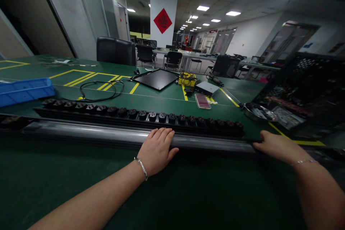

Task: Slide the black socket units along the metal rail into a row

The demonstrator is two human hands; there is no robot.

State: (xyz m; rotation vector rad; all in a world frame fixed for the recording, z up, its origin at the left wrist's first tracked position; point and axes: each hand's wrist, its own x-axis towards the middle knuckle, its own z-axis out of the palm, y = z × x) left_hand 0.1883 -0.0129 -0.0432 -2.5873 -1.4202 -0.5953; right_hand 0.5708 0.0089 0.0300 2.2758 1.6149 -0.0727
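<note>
A long, dark, shiny metal profile (94, 132) lies across the green table in front of me. My left hand (157, 149) rests on it near the middle, its fingers stretched flat over the top and its thumb out to the side. At the profile's right end, my right hand (276, 145) is closed around the tip, with some of its fingers hidden. Just behind the profile, a long black power strip (142, 118) runs nearly parallel, its many round sockets facing up.
A blue plastic bin (25, 91) stands at left, near a looped black cable (101, 91). Farther back are a flat black panel (156, 79), a yellow box with cables (188, 79) and a grey box (207, 88). At right stand a metal bowl (258, 112) and an open black case (302, 82).
</note>
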